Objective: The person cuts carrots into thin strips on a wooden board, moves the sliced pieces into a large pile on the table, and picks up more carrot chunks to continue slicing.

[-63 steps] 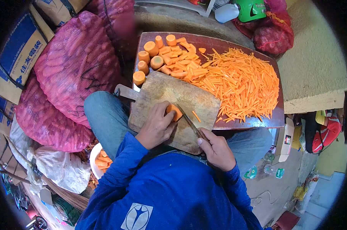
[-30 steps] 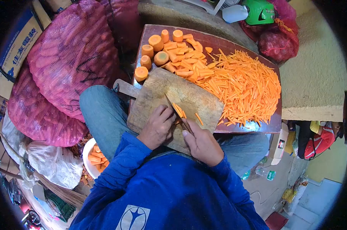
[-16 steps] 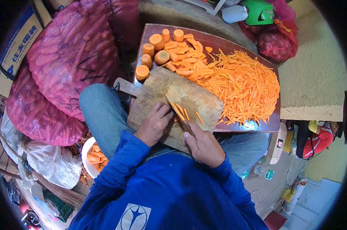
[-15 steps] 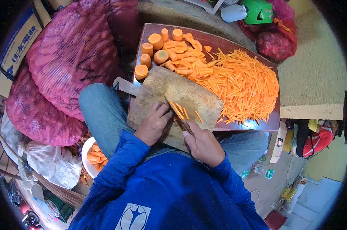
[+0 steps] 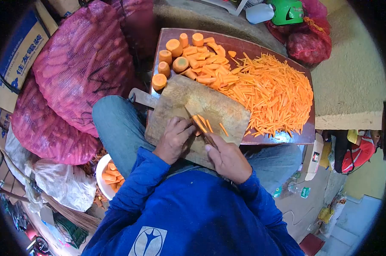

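My right hand is closed round the handle of a knife, whose narrow blade points away from me over a worn wooden cutting board. Close to the blade on its left, my left hand has its fingers curled down on the board. A bit of orange carrot shows at those fingertips, most of it hidden. Several cut carrot sticks lie just right of the blade. The board's near end rests towards my lap, its far edge on the table beside the carrots.
On the dark red table sit upright carrot chunks, carrot slices and a big heap of carrot strips. A second blade with handle pokes out left of the board. Red mesh sacks and a white bowl of carrots stand left.
The whole view has shifted slightly, so things appear a little further right. Both hands keep nearly the same places on the board, and the knife stays beside the left fingers.
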`<state>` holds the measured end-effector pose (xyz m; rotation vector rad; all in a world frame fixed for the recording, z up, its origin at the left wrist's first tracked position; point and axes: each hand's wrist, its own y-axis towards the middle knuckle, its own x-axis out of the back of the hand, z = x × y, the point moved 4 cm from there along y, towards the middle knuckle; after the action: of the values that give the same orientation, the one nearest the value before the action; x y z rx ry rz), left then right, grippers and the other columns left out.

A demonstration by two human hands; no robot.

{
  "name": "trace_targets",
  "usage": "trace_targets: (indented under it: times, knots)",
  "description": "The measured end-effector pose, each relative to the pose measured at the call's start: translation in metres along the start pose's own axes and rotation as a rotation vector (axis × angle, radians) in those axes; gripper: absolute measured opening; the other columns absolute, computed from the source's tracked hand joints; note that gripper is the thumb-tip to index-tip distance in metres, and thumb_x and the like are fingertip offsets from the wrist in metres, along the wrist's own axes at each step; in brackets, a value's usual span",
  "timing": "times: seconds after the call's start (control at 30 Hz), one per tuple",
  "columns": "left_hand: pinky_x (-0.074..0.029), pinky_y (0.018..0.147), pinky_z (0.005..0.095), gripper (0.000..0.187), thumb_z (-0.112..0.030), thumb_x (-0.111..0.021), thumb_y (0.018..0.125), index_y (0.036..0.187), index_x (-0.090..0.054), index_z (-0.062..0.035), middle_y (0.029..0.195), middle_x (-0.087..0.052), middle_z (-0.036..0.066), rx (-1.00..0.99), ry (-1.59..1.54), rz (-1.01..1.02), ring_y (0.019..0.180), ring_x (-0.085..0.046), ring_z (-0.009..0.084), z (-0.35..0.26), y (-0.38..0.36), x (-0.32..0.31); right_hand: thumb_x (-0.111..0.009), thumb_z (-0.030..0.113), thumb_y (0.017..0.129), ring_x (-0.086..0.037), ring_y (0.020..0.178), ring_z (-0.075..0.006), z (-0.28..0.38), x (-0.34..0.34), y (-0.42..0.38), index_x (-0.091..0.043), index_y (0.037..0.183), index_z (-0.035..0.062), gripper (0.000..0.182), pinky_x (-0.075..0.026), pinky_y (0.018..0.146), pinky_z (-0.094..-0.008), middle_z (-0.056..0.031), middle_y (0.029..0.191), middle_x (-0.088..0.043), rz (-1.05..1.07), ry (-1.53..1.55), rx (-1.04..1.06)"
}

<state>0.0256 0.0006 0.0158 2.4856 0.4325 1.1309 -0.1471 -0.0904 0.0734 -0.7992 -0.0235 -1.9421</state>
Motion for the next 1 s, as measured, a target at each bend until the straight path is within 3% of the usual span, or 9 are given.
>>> trace_targets:
  times: [0.13, 0.43, 0.73, 0.83, 1.0]
  knots:
    - [-0.052, 0.096, 0.0468, 0.051, 0.001, -0.077, 0.072, 0.122, -0.071, 0.0022, 0.121, -0.066, 0.016, 0.009, -0.003, -0.023, 0.109, -0.061, 0.0372, 0.000, -0.007, 0.000, -0.058, 0.026, 0.108, -0.069, 0.085, -0.0563, 0.005, 0.005, -0.011, -0.055, 0.139, 0.0033, 0.039, -0.052, 0.074, -0.0619, -0.0341, 0.086, -0.069, -0.009, 0.033, -0.028]
    - [-0.045, 0.104, 0.0504, 0.046, -0.006, -0.074, 0.079, 0.124, -0.069, 0.0002, 0.122, -0.062, 0.015, 0.062, 0.071, 0.093, 0.117, -0.058, 0.0374, 0.001, -0.001, 0.002, -0.059, 0.022, 0.107, -0.070, 0.085, -0.0549, 0.014, 0.014, -0.008, -0.055, 0.138, 0.0030, 0.036, -0.053, 0.073, -0.0601, -0.0325, 0.085, -0.069, 0.006, 0.053, -0.028]
    - [-0.044, 0.101, 0.0497, 0.042, -0.008, -0.075, 0.077, 0.117, -0.071, 0.0003, 0.114, -0.062, 0.014, 0.026, 0.075, 0.055, 0.114, -0.060, 0.0363, -0.002, 0.005, 0.010, -0.061, 0.019, 0.106, -0.071, 0.082, -0.0528, 0.003, -0.001, 0.000, -0.052, 0.139, 0.0015, 0.038, -0.056, 0.071, -0.0589, -0.0328, 0.086, -0.070, 0.055, -0.182, 0.027]
    - [-0.045, 0.101, 0.0494, 0.041, -0.008, -0.075, 0.077, 0.117, -0.070, 0.0003, 0.113, -0.062, 0.014, 0.030, 0.074, 0.065, 0.114, -0.060, 0.0362, -0.001, 0.003, 0.006, -0.062, 0.018, 0.106, -0.072, 0.084, -0.0528, 0.004, 0.001, -0.004, -0.053, 0.139, 0.0015, 0.038, -0.056, 0.071, -0.0579, -0.0318, 0.088, -0.071, -0.024, -0.106, 0.104]
    - [-0.045, 0.097, 0.0490, 0.042, -0.007, -0.076, 0.080, 0.121, -0.071, -0.0016, 0.119, -0.066, 0.015, 0.044, 0.081, 0.046, 0.112, -0.062, 0.0355, 0.001, 0.000, 0.004, -0.063, 0.019, 0.105, -0.071, 0.086, -0.0536, 0.012, 0.017, -0.006, -0.055, 0.139, 0.0013, 0.039, -0.055, 0.073, -0.0574, -0.0309, 0.090, -0.071, 0.018, 0.060, 0.025]
